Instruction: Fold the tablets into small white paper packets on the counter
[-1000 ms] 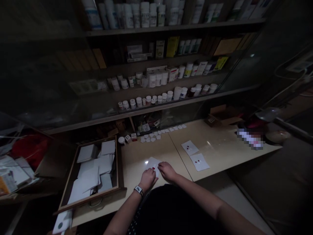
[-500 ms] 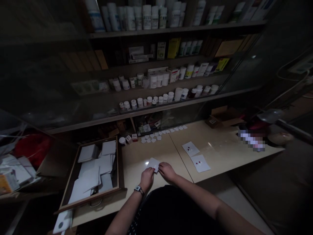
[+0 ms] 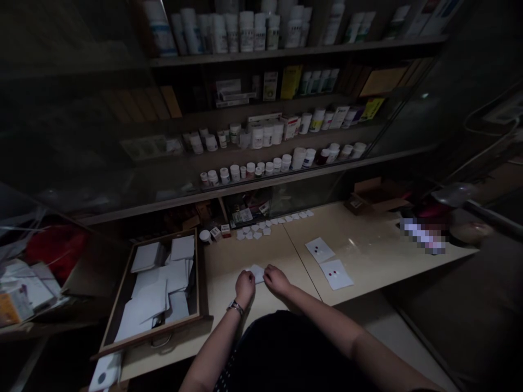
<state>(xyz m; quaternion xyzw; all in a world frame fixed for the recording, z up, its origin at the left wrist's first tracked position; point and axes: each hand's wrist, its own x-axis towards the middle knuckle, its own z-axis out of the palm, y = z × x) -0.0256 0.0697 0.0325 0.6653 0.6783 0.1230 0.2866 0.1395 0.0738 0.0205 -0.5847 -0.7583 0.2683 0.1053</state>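
Curling over a small white paper slip (image 3: pixel 257 274) on the pale counter (image 3: pixel 229 307), left hand (image 3: pixel 245 287) and right hand (image 3: pixel 277 280) sit at either side of it, touching or nearly so; grip cannot be told. Likely very light, thin, flimsy: best taken by its edges between fingertips.

Left hand (image 3: pixel 245 287) and right hand (image 3: pixel 277 280) are bare, positioned just apart, fingers curled downward; left forearm (image 3: pixel 216 343) and right forearm (image 3: pixel 318 318) angle inward from the body.
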